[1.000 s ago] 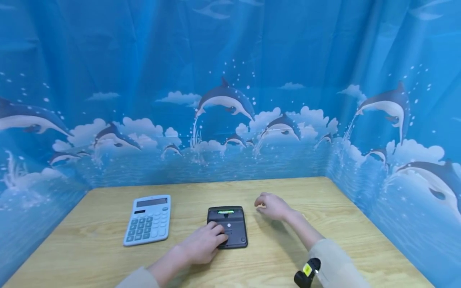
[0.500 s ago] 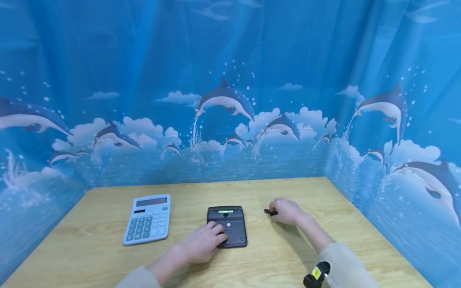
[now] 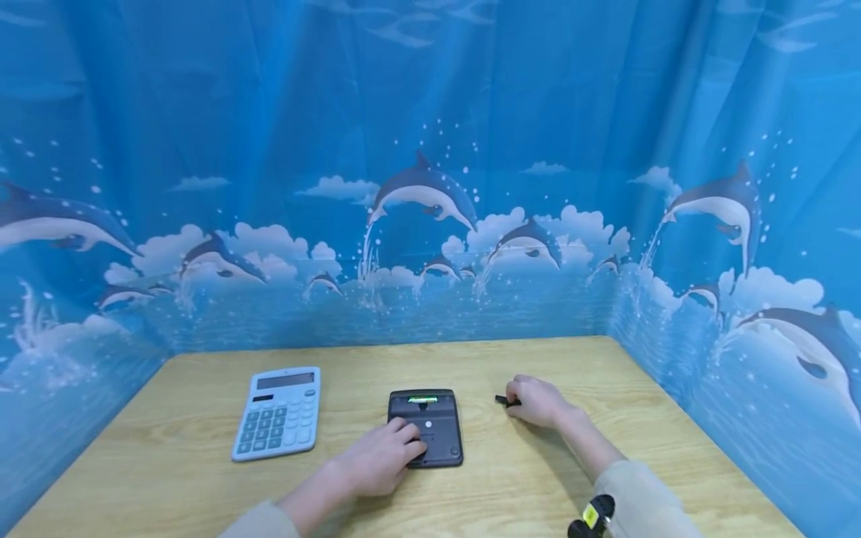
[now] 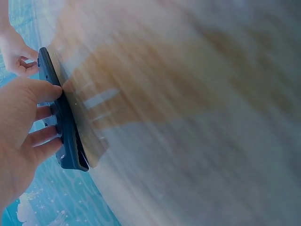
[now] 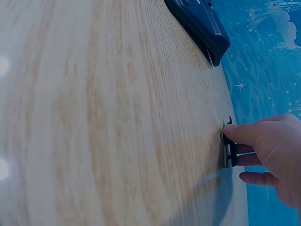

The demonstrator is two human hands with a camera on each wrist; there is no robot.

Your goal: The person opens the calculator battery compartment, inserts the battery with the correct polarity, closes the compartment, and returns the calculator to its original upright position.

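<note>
A dark calculator (image 3: 440, 441) lies face down on the table, a green battery (image 3: 422, 399) showing in the open slot at its far end. My left hand (image 3: 380, 457) holds it by its near left part; in the left wrist view the thumb is at one edge and the fingers (image 4: 44, 136) lie along its body. To the right, my right hand (image 3: 538, 402) pinches a small black battery cover (image 3: 501, 400) close over the table. The right wrist view shows this cover (image 5: 230, 148) between thumb and fingertips, partly hidden by them.
A light blue calculator (image 3: 279, 415) lies face up to the left on the wooden table (image 3: 202, 489). Blue dolphin-print curtains (image 3: 323, 149) stand along the table's back and sides. A black device with a yellow label (image 3: 590, 515) sits at the right wrist.
My right hand has moved right, away from the dark calculator, and the black battery cover now shows in its fingers. My left hand stays in place on the calculator.
</note>
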